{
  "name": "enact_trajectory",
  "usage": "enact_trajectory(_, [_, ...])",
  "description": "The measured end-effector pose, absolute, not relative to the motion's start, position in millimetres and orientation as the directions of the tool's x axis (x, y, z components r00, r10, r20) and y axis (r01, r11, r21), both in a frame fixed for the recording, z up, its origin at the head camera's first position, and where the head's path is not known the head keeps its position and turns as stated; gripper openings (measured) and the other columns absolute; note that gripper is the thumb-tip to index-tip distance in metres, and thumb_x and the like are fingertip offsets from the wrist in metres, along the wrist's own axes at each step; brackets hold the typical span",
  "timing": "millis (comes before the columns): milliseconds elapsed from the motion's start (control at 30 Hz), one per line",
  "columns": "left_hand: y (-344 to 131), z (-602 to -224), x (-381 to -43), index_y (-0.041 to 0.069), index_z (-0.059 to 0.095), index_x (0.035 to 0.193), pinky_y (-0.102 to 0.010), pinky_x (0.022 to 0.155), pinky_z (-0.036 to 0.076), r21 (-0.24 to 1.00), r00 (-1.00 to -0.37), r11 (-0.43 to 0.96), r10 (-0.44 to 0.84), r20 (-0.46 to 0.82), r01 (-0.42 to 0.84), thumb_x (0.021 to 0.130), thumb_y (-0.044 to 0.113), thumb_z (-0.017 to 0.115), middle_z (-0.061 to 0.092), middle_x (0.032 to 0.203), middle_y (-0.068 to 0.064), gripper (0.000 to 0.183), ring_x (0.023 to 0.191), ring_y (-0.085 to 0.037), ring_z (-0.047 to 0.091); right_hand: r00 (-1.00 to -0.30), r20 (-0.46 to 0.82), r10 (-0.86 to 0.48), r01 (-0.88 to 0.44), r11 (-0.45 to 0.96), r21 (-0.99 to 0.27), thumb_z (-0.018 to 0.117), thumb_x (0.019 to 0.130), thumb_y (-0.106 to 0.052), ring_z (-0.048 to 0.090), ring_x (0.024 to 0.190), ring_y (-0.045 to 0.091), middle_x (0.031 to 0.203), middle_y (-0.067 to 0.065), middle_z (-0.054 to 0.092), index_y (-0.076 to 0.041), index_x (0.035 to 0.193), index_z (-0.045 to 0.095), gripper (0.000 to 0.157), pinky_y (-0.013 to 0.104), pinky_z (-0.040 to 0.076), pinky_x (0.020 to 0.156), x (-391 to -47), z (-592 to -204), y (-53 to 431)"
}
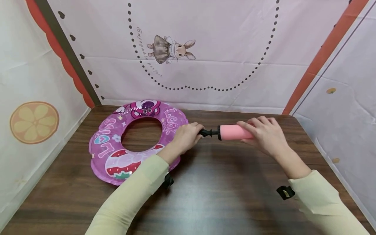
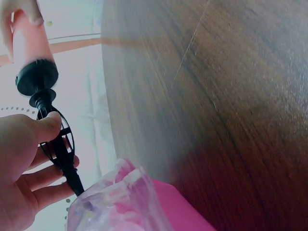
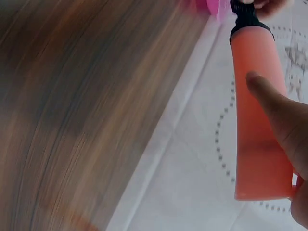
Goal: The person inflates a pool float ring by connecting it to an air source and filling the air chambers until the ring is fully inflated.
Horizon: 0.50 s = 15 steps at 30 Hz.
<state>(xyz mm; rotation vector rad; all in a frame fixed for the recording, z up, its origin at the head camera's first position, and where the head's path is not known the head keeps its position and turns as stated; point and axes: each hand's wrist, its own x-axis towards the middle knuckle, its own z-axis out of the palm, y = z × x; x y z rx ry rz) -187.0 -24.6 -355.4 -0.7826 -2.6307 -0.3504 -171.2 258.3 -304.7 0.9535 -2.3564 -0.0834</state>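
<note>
A purple inflatable swim ring (image 1: 100,160) with printed strawberries, letters and a bear lies on the left of the table, looking full. My left hand (image 1: 187,135) holds the black nozzle end (image 2: 58,149) of a hand pump between thumb and fingers, at the ring's right side. In the left wrist view, the nozzle tip meets the clear, wrinkled plastic (image 2: 120,202) of the ring; whether it sits inside a valve is hidden. My right hand (image 1: 265,135) grips the pump's pink barrel (image 1: 233,132) at its far end, holding it about level above the table.
The dark wood-grain table (image 1: 211,195) is bounded by a printed cloth backdrop (image 1: 223,39) behind and cloth walls on both sides. Black straps (image 1: 285,192) show at the sleeve cuffs.
</note>
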Motion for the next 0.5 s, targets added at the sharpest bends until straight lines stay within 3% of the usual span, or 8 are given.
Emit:
enact_trajectory(200, [-23.9, -354.5, -190.1, 0.012, 0.065, 0.102, -0.035, 0.06, 0.054, 0.117, -0.787, 0.822, 0.478, 0.391, 0.557, 0.081, 0.023, 0.069, 0.066, 0.091, -0.001, 0.023, 0.073, -0.022, 0.065, -0.614, 0.478, -0.628, -0.597, 0.766, 0.238, 0.083, 0.057, -0.034, 0.056, 0.087, 0.034, 0.094, 0.009, 0.064, -0.019, 0.117, 0.061, 0.065, 0.048, 0.041, 0.066, -162.9, -288.9, 300.1])
enact_trajectory(233, [-24.2, -354.6, -190.6, 0.012, 0.065, 0.102, -0.035, 0.06, 0.054, 0.116, -0.789, 0.825, 0.475, 0.389, 0.554, 0.081, 0.022, 0.069, 0.066, 0.091, -0.001, 0.024, 0.073, -0.022, 0.065, -0.628, 0.475, -0.616, -0.587, 0.776, 0.23, 0.079, 0.062, -0.043, 0.055, 0.087, 0.035, 0.094, 0.01, 0.064, -0.019, 0.117, 0.061, 0.062, 0.049, 0.041, 0.066, -161.5, -285.9, 308.3])
enact_trajectory(433, [-26.8, -355.0, -191.6, 0.012, 0.065, 0.103, -0.036, 0.06, 0.054, 0.114, -0.804, 0.838, 0.46, 0.377, 0.533, 0.081, 0.022, 0.069, 0.065, 0.092, -0.002, 0.024, 0.073, -0.023, 0.065, -0.663, 0.464, -0.588, -0.559, 0.801, 0.216, 0.081, 0.06, -0.037, 0.054, 0.089, 0.036, 0.096, 0.012, 0.063, -0.018, 0.117, 0.06, 0.064, 0.052, 0.042, 0.068, -156.5, -276.3, 336.5])
enact_trajectory(467, [-27.1, -355.1, -191.6, 0.012, 0.065, 0.103, -0.036, 0.06, 0.053, 0.111, -0.807, 0.842, 0.457, 0.373, 0.528, 0.081, 0.022, 0.069, 0.065, 0.092, -0.002, 0.024, 0.073, -0.023, 0.065, -0.659, 0.466, -0.591, -0.562, 0.798, 0.218, 0.083, 0.053, -0.026, 0.054, 0.089, 0.036, 0.096, 0.012, 0.063, -0.018, 0.118, 0.06, 0.069, 0.053, 0.042, 0.069, -156.9, -276.9, 334.7])
enact_trajectory(500, [-27.3, -355.3, -191.7, 0.012, 0.065, 0.103, -0.036, 0.06, 0.053, 0.107, -0.81, 0.846, 0.455, 0.369, 0.523, 0.081, 0.022, 0.069, 0.065, 0.092, -0.002, 0.024, 0.073, -0.023, 0.065, -0.649, 0.473, -0.596, -0.567, 0.793, 0.222, 0.083, 0.053, -0.026, 0.054, 0.089, 0.036, 0.095, 0.012, 0.063, -0.018, 0.117, 0.061, 0.068, 0.052, 0.042, 0.068, -158.1, -279.3, 331.2])
